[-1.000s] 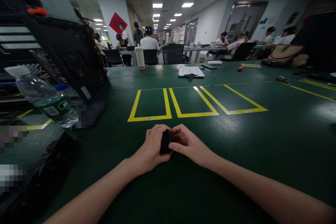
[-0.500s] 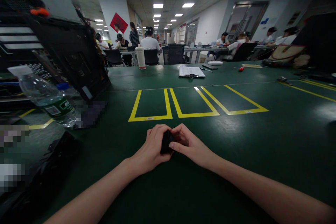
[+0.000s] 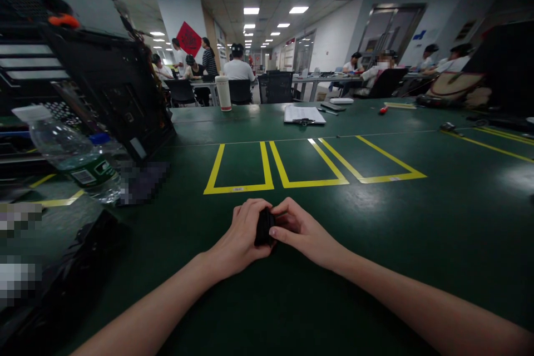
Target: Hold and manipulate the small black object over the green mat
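Between my two hands is a small black object [image 3: 263, 228] with a rounded edge; its kind cannot be made out because fingers cover much of it. My left hand [image 3: 245, 232] is wrapped round its left side, fingers over the top and thumb below. From the right, my right hand [image 3: 301, 232] grips it, thumb on the near face and fingers curled behind. Both hands are low over the green table [image 3: 334, 300], just in front of yellow tape outlines [image 3: 311, 183].
Plastic bottles [image 3: 89, 172] and a black computer case [image 3: 120, 105] stand at the left. Farther back are a clipboard with paper [image 3: 303, 113], a white tumbler [image 3: 224, 93] and a small red object [image 3: 382, 110]. Several people sit or stand at tables beyond.
My hands and the black object hold nearly the same pose. In the background, a standing person near the red wall decoration has shifted left.
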{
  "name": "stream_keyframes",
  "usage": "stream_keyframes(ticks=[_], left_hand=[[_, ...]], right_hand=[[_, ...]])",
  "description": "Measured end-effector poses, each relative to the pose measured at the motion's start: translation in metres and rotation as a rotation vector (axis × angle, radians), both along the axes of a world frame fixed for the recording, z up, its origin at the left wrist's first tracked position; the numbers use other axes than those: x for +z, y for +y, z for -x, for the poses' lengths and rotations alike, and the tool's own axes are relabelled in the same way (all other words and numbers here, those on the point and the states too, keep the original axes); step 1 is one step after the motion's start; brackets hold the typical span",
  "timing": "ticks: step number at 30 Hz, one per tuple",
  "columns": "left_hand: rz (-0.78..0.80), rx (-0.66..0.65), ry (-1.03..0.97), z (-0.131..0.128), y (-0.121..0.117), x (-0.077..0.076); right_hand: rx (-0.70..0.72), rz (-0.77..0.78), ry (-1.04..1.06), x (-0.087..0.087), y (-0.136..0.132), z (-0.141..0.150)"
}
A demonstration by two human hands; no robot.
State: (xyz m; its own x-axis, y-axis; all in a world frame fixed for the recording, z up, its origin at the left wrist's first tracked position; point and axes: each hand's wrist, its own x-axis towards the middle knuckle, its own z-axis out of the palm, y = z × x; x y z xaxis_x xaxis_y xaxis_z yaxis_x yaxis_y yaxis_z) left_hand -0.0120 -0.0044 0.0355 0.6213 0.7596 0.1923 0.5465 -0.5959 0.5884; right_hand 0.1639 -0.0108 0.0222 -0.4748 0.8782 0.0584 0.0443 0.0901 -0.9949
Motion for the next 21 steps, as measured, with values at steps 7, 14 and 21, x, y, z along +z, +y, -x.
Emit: stream_keyframes(ticks=[7, 14, 21], left_hand=[[0.009, -0.007, 0.001, 0.0006, 0.0003, 0.0002], [-0.027, -0.003, -0.012, -0.0003, 0.0006, -0.0020], [0.002, -0.005, -0.010, 0.0008, -0.0005, 0.0011]], right_hand=[[0.014, -0.023, -0.024, -0.0006, -0.0004, -0.0009], [-0.034, -0.119, -0.052, -0.0032, -0.0022, -0.0004], [-0.012, -0.012, -0.087, 0.0020, -0.0014, -0.0004]])
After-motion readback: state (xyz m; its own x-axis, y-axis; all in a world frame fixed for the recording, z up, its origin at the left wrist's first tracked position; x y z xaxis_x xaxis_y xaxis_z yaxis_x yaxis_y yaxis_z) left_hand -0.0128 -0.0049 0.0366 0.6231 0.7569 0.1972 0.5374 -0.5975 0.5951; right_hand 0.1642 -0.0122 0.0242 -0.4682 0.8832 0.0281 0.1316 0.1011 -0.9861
